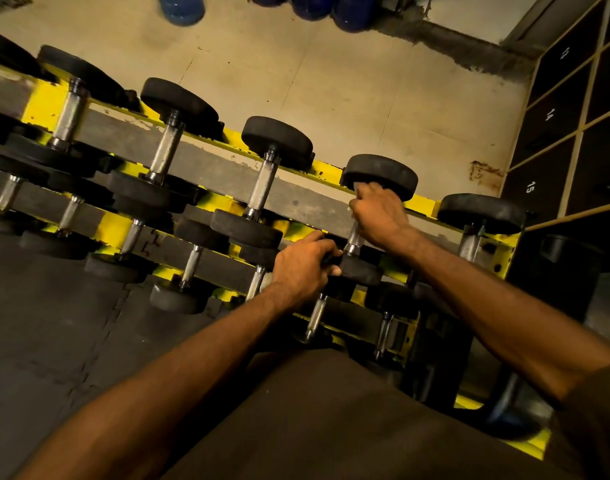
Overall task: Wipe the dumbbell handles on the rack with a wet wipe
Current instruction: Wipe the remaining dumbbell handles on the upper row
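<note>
I'm mid-wipe: right grip point(378, 216) wraps wet wipe point(362, 186) round dumbbell handle point(354, 239), left grip point(303, 268) clasps its near head point(362, 273); neighbouring handle next.

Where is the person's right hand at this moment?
Head view, right of centre: the right hand grips the steel handle of a black round-headed dumbbell on the yellow rack, top row, just beyond the left hand.

A pale tiled floor point(331, 81) meets dark interlocking rubber mats point(54, 323). Black numbered lockers point(556, 116) line the right side; blue jugs point(182, 6) stand beyond, in dim warm light.
</note>
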`<state>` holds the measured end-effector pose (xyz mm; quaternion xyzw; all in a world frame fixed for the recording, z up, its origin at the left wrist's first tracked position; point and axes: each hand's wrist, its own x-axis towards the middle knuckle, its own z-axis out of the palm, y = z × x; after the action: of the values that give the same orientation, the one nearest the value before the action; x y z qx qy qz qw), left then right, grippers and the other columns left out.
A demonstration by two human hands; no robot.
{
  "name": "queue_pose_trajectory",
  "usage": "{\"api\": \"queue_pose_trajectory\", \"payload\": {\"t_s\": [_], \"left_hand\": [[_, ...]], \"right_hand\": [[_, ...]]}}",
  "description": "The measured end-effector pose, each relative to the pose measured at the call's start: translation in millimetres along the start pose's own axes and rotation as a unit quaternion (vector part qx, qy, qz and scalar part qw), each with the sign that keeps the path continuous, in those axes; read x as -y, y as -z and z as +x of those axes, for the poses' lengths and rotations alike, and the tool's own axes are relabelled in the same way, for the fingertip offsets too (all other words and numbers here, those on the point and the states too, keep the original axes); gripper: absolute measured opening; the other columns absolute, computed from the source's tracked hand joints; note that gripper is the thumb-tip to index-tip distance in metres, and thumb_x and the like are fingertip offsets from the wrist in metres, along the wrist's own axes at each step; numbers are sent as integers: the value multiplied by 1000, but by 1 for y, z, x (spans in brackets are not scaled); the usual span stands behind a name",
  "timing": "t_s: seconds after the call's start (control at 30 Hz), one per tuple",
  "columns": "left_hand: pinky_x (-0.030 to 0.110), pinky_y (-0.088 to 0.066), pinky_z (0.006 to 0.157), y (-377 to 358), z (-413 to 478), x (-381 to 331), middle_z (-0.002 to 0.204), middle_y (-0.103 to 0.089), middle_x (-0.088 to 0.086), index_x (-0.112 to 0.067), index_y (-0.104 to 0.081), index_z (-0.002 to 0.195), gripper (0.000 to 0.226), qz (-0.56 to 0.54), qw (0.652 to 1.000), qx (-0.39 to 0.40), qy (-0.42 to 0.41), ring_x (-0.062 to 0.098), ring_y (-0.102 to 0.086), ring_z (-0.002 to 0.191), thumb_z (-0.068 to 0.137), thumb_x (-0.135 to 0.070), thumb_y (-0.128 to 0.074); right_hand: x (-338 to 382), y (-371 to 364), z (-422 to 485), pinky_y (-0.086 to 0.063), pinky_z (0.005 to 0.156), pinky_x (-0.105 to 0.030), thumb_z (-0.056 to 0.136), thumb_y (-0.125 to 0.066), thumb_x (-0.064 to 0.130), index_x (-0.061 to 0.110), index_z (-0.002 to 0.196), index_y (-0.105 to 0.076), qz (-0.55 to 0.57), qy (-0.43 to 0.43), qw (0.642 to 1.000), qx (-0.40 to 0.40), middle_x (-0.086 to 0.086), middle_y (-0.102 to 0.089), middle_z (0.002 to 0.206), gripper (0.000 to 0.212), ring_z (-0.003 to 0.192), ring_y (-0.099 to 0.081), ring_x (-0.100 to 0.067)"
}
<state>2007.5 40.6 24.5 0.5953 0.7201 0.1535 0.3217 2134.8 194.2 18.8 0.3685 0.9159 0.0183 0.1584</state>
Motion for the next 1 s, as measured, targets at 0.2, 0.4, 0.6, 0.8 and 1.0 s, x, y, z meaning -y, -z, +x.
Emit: {"api": "queue_pose_trajectory", "payload": {"t_s": [0.2, 0.4, 0.6, 0.8, 1.0], "left_hand": [[32, -49, 79, -1, -1, -2, 112, -55, -12, -28, -70, 113, 28, -3, 1000, -2, 2, 16, -60, 101, 86, -32, -77], [38, -55, 83, -2, 0, -1, 109, -57, -13, -29, -70, 110, 29, -7, 1000, 0, 10, 16, -61, 100, 83, -33, -80], [34, -53, 83, 0, 1, -1, 111, -58, -12, -28, -70, 113, 31, -2, 1000, 2, 2, 14, -60, 101, 84, -33, -80], [37, -54, 83, 1, 2, -2, 112, -58, -12, -29, -70, 111, 30, 2, 1000, 8, -1, 16, -61, 101, 82, -32, -81], [40, -56, 85, 1, 4, -1, 113, -59, -12, -28, -70, 111, 31, -1, 1000, 11, -5, 15, -61, 101, 82, -31, -81]], "right_hand": [[11, -2, -11, -44, 75, -32, 92, -64, 34, 17, 104, -71, 80, 79, 993, 44, -4, -60, 102, 22, 100, -57, -20], [-2, -22, -30, -49, 75, -29, 87, -73, 20, 6, 99, -75, 249, -45, 966, -56, -7, -58, 106, 18, 95, -57, -22], [5, -38, -49, -51, 70, -23, 88, -72, 18, 20, 116, -63, 434, -155, 878, -128, 2, -64, 104, 30, 87, -60, -10], [2, -48, -42, -45, 68, -14, 84, -76, 18, 18, 85, -69, 476, -244, 828, -168, 0, -63, 92, 7, 83, -58, -10], [0, -67, -36, -61, 76, -37, 85, -74, 11, 16, 85, -70, 612, -364, 695, -105, 0, -71, 87, 6, 83, -69, -15]]}}
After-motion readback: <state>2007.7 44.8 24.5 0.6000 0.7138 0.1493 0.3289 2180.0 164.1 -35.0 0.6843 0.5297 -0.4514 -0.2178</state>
